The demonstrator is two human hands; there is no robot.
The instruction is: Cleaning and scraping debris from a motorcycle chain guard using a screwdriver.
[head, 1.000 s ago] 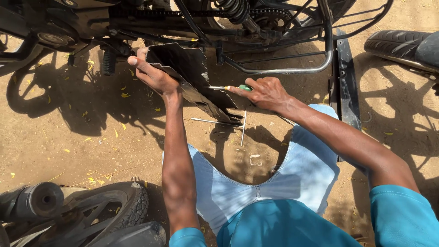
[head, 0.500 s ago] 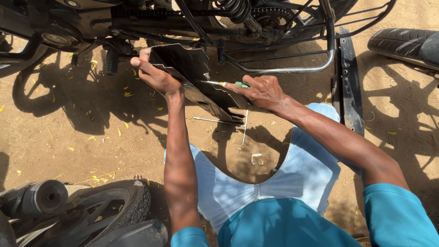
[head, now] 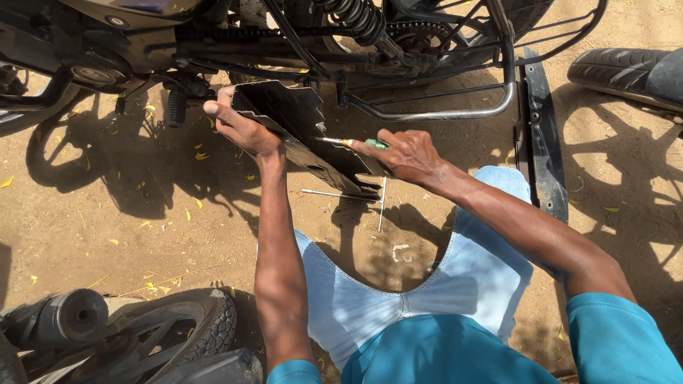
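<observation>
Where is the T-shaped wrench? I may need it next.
The T-shaped wrench lies on the dirt, centre of the head view, just below the black panel.

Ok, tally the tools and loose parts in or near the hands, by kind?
Green-handled screwdriver, in right hand: 1
Black metal cover panel, in left hand: 1
Metal T-handle wrench on the dirt: 1
Long black plastic panel on the dirt: 1
Total: 4
</observation>
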